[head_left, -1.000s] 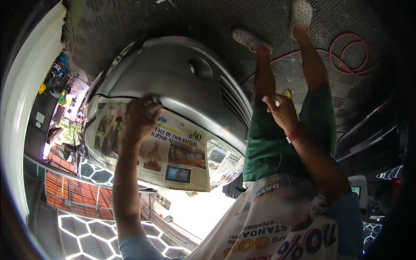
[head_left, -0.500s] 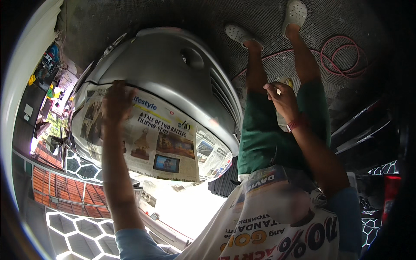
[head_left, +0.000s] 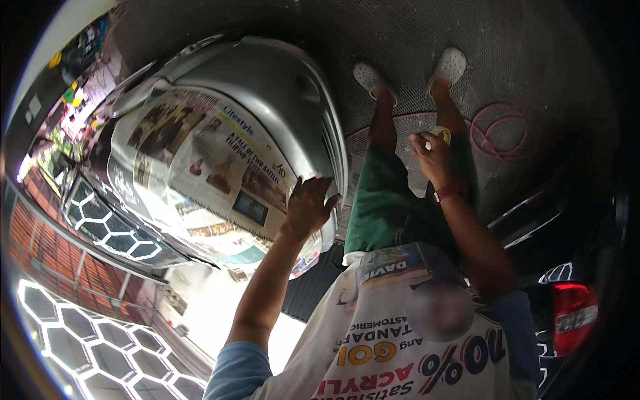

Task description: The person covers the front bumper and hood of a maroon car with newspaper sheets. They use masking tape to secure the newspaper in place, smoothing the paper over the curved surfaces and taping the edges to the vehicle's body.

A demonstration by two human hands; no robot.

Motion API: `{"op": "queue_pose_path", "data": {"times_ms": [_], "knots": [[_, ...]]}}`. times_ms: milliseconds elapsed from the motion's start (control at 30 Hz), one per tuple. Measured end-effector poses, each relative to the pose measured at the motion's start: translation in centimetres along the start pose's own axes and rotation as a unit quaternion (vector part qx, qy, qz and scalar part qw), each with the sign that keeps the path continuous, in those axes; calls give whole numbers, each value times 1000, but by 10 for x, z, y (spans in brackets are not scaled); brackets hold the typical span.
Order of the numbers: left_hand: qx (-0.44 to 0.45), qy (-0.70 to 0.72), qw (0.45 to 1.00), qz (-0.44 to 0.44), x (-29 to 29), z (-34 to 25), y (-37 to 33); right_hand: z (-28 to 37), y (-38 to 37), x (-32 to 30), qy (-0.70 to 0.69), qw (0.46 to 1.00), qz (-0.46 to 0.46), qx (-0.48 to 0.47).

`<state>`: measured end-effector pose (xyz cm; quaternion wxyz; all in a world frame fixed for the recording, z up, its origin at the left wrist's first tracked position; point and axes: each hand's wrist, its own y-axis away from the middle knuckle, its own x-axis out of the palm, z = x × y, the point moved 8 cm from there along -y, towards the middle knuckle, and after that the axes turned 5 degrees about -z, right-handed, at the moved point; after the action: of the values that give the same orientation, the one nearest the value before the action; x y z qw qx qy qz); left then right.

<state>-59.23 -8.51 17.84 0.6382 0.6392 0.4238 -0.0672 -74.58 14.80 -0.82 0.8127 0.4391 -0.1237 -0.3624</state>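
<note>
- Hands apart: left hand [head_left: 310,203], fingers spread, at the edge of the newspaper [head_left: 213,157]; right hand [head_left: 432,160] curled by a round yellowish thing [head_left: 441,136] (gripped or not, I cannot tell).
- Newspaper lies over the grey bumper [head_left: 277,77]; light, flat-fingered strokes should press it without creasing.
- Beyond: pink hose [head_left: 410,115] on the floor [head_left: 553,73].

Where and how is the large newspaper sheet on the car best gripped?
Probably pinch the newspaper sheet by its lower edge, thumb beneath, coming from the picture's lower right, beside the left hand. It is thin and broad, and its upper edge lies close along the grey car panel, so the lower edge seems easier to get under.
</note>
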Motion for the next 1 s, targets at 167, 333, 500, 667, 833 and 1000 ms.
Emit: {"op": "queue_pose_path", "data": {"times_ms": [167,333,500,667,833,1000], "knots": [[-39,39,921,-386,-151,-33,68,42,10,-45,114,992,-23,-38],[-505,134,602,-604,-101,127,222,70,4,-83,183,981,20,-68],[-563,289,505,-587,-23,226,274,117,11,-133,206,972,-62,-97],[-584,238,486,-605,-38,231,261,148,16,-166,227,963,-98,-106],[-579,171,498,-623,-45,235,259,176,35,-159,250,952,-132,-121],[-571,231,505,-604,-52,248,272,184,44,-123,217,959,-123,-137]]}}
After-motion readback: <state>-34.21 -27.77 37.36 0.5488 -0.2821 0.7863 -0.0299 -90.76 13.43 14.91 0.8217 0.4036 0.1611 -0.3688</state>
